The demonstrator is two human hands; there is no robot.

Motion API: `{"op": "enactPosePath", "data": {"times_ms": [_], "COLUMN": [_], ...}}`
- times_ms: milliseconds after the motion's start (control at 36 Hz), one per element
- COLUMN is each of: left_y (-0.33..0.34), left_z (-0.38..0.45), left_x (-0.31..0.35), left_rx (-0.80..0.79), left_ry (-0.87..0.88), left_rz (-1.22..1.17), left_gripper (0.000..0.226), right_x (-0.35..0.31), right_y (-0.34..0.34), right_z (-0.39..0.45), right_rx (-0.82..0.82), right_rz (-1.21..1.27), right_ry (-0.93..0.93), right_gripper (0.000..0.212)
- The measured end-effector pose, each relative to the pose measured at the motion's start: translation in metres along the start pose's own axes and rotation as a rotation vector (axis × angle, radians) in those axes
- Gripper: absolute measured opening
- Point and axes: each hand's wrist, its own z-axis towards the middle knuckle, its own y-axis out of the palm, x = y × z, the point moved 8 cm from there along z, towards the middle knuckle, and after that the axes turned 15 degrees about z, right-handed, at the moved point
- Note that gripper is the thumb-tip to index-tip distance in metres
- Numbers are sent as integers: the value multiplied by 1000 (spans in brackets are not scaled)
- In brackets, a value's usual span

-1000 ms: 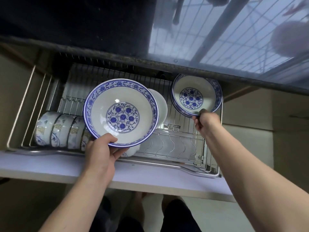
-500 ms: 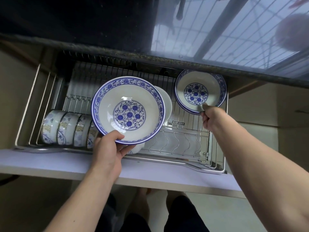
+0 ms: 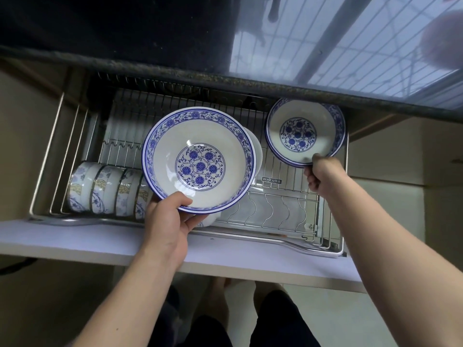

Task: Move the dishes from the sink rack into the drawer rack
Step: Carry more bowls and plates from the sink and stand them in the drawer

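Open wire slots [image 3: 275, 209] lie at the drawer rack's [image 3: 45, 156] near right. Left hand [image 3: 170, 219] pinches the large blue-patterned bowl's [image 3: 199, 160] near rim; right hand [image 3: 322, 174] grips the smaller bowl [image 3: 304, 132] far right.

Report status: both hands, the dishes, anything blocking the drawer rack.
Left hand grips large blue-patterned bowl by its near rim, over drawer rack. Right hand pinches smaller bowl at rack's right rear. White dish behind large bowl; wire slots ahead open.
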Motion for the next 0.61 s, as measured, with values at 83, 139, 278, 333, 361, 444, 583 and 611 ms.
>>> {"op": "enactPosePath", "data": {"times_ms": [83,139,278,333,361,444,583,611], "left_y": [2,1,0,0,0,0,-1,-2], "left_z": [-1,-2,-2,-2,-2,-2,-1,0], "left_x": [2,3,3,2,2,1,1,1], "left_rx": [2,12,13,9,8,4,6,7], "left_ry": [10,16,23,19,15,7,3,2], "left_rz": [2,10,17,14,10,-4,-5,-3], "left_gripper": [37,35,34,35,36,38,41,43], "right_x": [-2,-2,0,0,0,1,-1,0], "right_y": [-1,0,3,3,3,2,4,4], "right_z": [3,4,6,7,8,10,4,3], "right_rx": [-35,-57,-106,-112,-116,-122,-112,-106], "right_rz": [-13,-24,-1,14,21,46,11,8], "right_ry": [12,38,71,82,86,90,56,55], "right_gripper": [32,35,40,38,37,31,35,37]}}
